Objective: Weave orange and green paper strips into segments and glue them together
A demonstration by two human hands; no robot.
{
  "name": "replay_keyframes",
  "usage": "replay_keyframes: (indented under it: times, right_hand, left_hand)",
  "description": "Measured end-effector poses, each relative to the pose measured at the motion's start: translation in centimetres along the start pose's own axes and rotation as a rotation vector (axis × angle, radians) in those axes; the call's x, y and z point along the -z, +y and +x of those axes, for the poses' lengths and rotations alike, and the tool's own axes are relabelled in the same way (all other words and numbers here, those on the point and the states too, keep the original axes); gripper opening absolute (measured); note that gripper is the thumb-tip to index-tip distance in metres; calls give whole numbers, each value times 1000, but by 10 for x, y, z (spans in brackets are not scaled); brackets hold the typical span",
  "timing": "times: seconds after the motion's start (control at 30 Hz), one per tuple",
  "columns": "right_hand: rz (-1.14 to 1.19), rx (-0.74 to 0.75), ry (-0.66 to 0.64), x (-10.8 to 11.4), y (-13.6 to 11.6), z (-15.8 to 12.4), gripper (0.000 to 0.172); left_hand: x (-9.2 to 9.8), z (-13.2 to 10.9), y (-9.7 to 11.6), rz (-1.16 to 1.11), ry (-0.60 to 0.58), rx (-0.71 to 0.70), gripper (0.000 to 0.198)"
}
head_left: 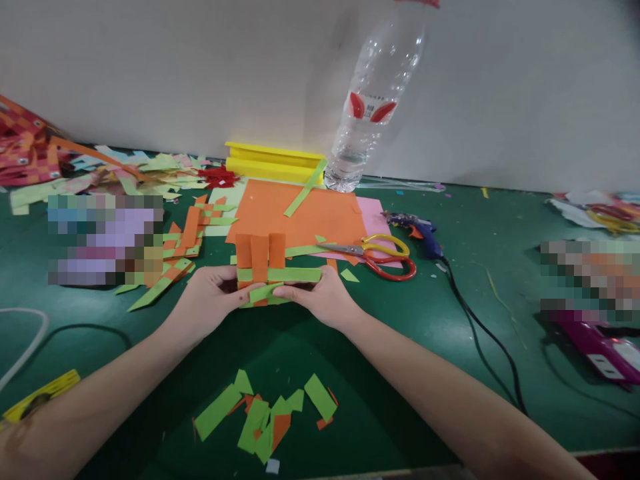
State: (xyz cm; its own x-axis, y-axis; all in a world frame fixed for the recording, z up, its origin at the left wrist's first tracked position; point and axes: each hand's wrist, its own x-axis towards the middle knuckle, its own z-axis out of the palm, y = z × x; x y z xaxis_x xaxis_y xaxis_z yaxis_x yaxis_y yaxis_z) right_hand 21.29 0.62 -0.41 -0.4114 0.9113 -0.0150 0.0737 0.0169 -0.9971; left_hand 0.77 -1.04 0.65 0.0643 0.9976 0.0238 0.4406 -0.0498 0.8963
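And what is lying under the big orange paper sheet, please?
Beneath the orange sheet, a pink sheet shows at right and a pale green sheet at left; whatever its middle covers cannot be seen.

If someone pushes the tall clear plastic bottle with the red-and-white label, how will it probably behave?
The tall clear plastic bottle would probably tip easily, being narrow and high. It is likely light for its size, as it seems mostly empty.

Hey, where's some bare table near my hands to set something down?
Bare tabletop lies between the scissors, your right forearm and the black cord, and another patch between that forearm and the paper scraps. It is crowded behind the held paper piece, with the orange sheet and bottle, and at back left, with pale paper strips.
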Motion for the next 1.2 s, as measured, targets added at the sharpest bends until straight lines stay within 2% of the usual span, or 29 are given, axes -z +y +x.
replay_keyframes:
  times: [0.13, 0.37, 0.47, 0.6, 0.8, 1.03, 1.2]
  right_hand:
    - [-6, -4, -17, 0, -2, 0, 25]
    - [-39, -23, -9, 0, 1, 0, 24]
    - [-32, 11, -13, 0, 0, 1, 23]
    - [12, 75, -16, -1, -2, 1, 27]
    - [9, 28, 18, -1, 1, 2, 25]
    - [-6, 47, 46, -2, 0, 1, 18]
    - [35, 67, 49, -2, -1, 0, 22]
  left_hand:
    - [0, 0, -1, -54, -80, 25, 21]
    - [0, 0, 0, -44, -69, 40, 16]
    - [1, 0, 2, -45, -63, 43, 15]
    - [0, 0, 5, -62, -81, 94, 24]
    - [-1, 1, 5, -107, -83, 131, 40]
    - [-3, 1, 3, -116, -91, 102, 38]
    - [-4, 0, 5, -252, -100, 129, 41]
